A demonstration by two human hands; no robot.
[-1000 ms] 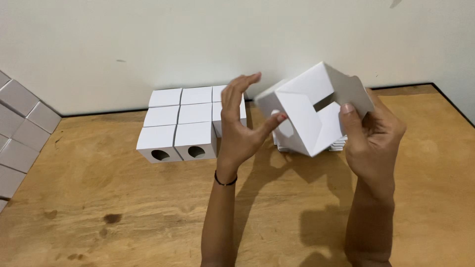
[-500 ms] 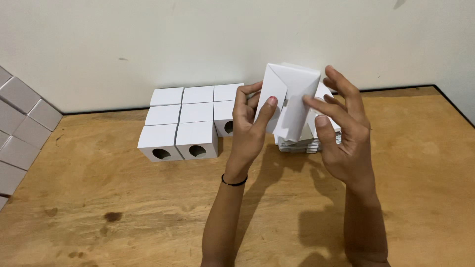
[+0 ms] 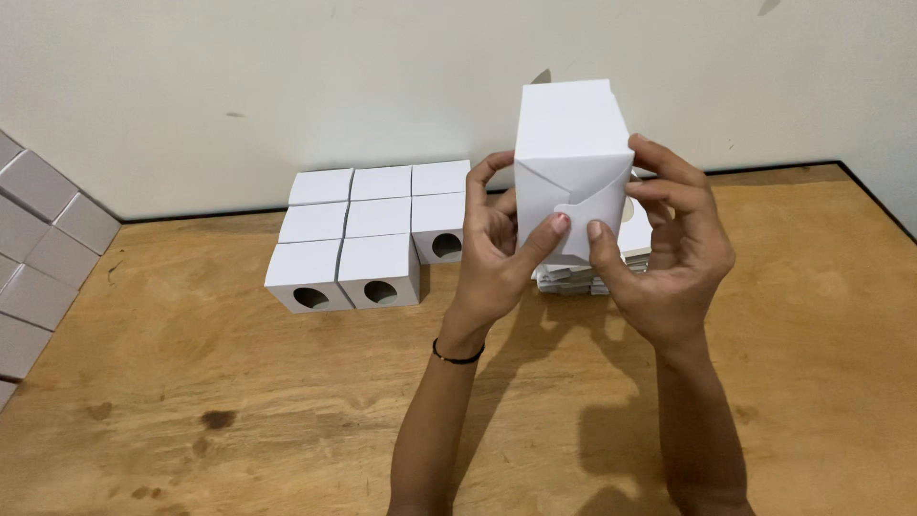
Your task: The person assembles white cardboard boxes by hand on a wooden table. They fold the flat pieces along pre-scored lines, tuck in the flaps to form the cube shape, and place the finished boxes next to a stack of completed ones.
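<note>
1. Folded carton [image 3: 564, 143]: plain white, unpatterned.
2. Finished boxes [image 3: 368, 234]: white, each front with a dark round hole.
3. Flat blanks [image 3: 587, 277]: white stack, grey at the edges.
4. Tabletop [image 3: 191, 401]: tan wood grain, dark stains.
5. Wristband [image 3: 457, 355]: black.
6. Wall [image 3: 287, 76]: off-white.

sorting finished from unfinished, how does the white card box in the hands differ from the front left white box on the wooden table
The held white card box is lifted and tilted, flaps being pressed by the left hand and right hand. The front left white box rests closed on the wooden table, round hole facing forward. Both are white card.
</note>
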